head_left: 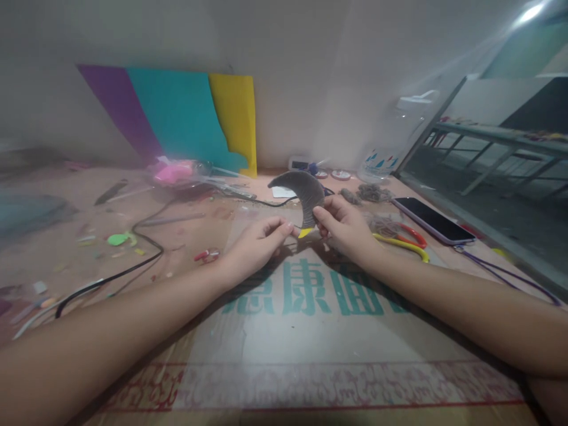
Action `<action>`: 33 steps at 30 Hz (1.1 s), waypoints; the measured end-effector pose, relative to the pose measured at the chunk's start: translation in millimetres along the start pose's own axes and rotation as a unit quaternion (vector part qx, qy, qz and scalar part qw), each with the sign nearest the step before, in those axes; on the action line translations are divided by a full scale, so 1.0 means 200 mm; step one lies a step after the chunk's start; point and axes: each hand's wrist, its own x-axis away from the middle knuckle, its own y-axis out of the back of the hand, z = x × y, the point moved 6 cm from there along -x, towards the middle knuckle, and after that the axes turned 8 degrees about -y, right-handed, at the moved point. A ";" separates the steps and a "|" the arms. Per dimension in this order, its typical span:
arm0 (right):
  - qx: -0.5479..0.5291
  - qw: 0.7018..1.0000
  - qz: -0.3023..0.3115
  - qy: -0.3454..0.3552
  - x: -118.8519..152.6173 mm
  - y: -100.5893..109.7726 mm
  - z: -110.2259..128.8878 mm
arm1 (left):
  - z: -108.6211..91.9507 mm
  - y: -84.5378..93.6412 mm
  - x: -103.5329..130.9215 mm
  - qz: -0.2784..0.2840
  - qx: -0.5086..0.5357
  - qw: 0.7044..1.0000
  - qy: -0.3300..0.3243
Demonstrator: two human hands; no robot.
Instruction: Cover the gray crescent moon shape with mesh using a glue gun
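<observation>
A grey, ribbed crescent-shaped piece (306, 190) with a yellow tip at its lower end is held up over the middle of the table. My right hand (344, 228) pinches its lower right edge between thumb and fingers. Beside the yellow tip, my left hand (261, 239) has its thumb and forefinger pressed together; what lies between them is too small to make out. Below both hands is a flat sheet (310, 337) with green characters and a red patterned border.
Pliers with red and yellow handles (402, 247) and a phone (432, 220) lie at right. Behind stand a clear bottle (384, 145) and coloured sheets (177, 118). A black cable (128, 271), a pink bagged item (175, 173) and scraps are at left.
</observation>
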 end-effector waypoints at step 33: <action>-0.017 0.991 0.101 -0.082 0.07 -0.11 0.04 | 0.01 0.09 -0.01 -0.045 -0.116 0.992 0.014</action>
